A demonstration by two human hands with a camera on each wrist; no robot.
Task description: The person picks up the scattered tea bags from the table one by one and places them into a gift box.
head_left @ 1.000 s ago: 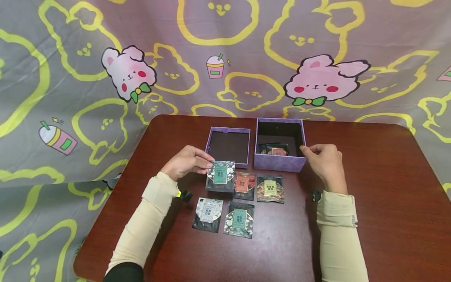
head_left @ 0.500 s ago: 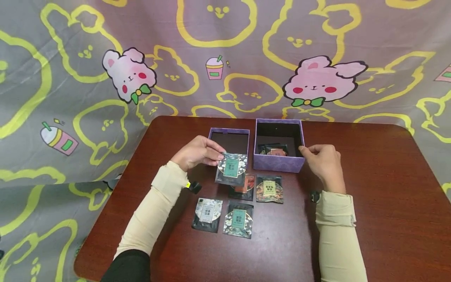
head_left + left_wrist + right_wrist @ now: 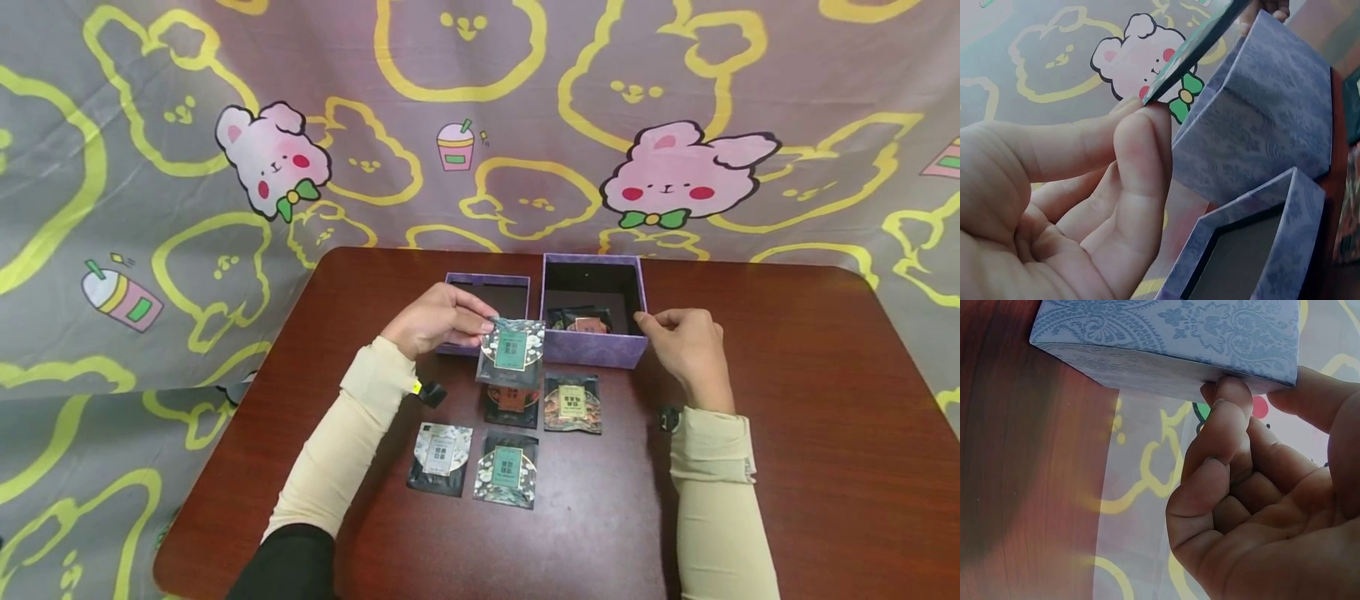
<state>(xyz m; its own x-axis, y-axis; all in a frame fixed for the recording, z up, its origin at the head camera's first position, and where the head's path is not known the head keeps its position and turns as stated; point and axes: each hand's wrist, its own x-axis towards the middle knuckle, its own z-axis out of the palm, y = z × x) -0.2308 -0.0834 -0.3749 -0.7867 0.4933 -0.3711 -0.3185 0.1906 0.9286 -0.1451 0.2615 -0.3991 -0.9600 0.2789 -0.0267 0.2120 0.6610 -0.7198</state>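
Between thumb and fingers, my left hand (image 3: pixel 442 322) pinches the upper left corner of a dark tea sachet (image 3: pixel 512 352) with a green label. The sachet is held up above the table, just before the purple box (image 3: pixel 596 351); the left wrist view shows it edge-on. My right hand (image 3: pixel 686 346) grips the box's right side wall near the front corner, thumb and fingers on either side in the right wrist view. Inside the open box lie a few sachets (image 3: pixel 588 324), one with a red-orange label. The shallow lid (image 3: pixel 510 296) lies left of the box, partly behind my left hand.
In front of the boxes lie a red-labelled sachet (image 3: pixel 512 408), partly covered by the held one, and a yellow-labelled sachet (image 3: pixel 573 404). Nearer are a white-labelled sachet (image 3: pixel 440 457) and another green-labelled sachet (image 3: pixel 506 472). A patterned cloth (image 3: pixel 532 108) hangs behind the table (image 3: pixel 810 375).
My left hand has carried the green-labelled sachet up and to the right, from beside the lid toward the box. The right hand stays on the box wall.
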